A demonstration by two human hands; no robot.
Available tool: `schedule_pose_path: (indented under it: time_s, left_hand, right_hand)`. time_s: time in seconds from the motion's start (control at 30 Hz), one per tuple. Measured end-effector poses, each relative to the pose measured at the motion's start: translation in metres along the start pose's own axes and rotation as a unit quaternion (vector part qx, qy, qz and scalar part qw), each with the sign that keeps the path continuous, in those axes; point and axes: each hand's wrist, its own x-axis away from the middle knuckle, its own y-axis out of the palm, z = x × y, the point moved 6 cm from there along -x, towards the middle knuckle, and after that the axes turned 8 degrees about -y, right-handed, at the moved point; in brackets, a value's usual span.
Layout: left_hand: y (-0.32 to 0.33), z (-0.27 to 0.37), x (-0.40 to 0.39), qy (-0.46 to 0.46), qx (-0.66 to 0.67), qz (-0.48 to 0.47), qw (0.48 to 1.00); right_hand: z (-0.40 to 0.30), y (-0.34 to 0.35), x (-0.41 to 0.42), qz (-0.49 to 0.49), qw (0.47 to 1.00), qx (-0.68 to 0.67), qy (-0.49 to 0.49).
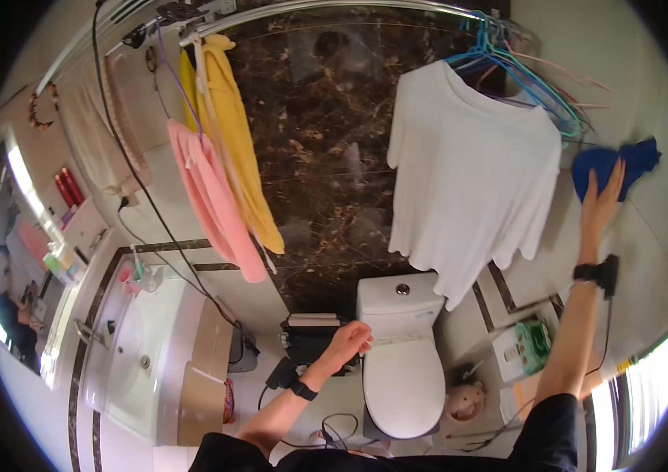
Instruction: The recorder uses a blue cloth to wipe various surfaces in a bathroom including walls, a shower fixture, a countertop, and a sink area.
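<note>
My right hand [601, 194] is raised at the right, its fingers spread over a dark blue cloth [596, 168] and pressing it flat against the light tiled wall [652, 230]. One end of the cloth hangs loose past my fingertips. Lower down, my left hand [350, 341] hovers in front of the white toilet [405, 383], near its lid's left edge. Its fingers curl loosely inward and nothing shows in them. A white T-shirt [470, 165] hangs just left of the cloth.
Plastic hangers [487, 50] crowd the metal rail [334, 9]. Pink [216, 200] and yellow towels [233, 135] hang left. A black cable [133, 177] runs past the washbasin [145, 330]. A green tissue pack [531, 345] and pink animal-shaped container [465, 401] sit right of the toilet.
</note>
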Motion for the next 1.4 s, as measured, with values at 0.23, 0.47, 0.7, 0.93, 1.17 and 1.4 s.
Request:
schedule_pose_path:
  time_s: [0.23, 0.47, 0.7, 0.93, 1.17, 1.4]
  left_hand:
    - [-0.069, 0.025, -0.018, 0.006, 0.006, 0.141, 0.990]
    - [-0.144, 0.253, -0.082, 0.348, -0.298, 0.453, 0.765]
    - [-0.189, 0.390, -0.120, 0.388, -0.340, 0.613, 0.599]
    - [-0.227, 0.384, -0.154, 0.393, -0.349, 0.597, 0.606]
    - [-0.240, 0.380, -0.170, 0.426, -0.359, 0.633, 0.538]
    - [-0.237, 0.379, -0.177, 0.446, -0.355, 0.629, 0.529]
  right_hand:
    - [-0.005, -0.026, 0.346, -0.114, 0.925, -0.087, 0.353]
    - [-0.182, -0.012, 0.421, -0.270, 0.686, -0.375, 0.562]
    - [-0.308, 0.159, 0.127, -0.152, 0.702, -0.536, 0.443]
    - [-0.389, 0.348, -0.082, -0.069, 0.965, -0.244, -0.072]
    - [-0.317, 0.426, -0.208, -0.132, 0.939, -0.306, 0.086]
    - [-0.352, 0.425, -0.198, 0.105, 0.974, -0.178, 0.091]
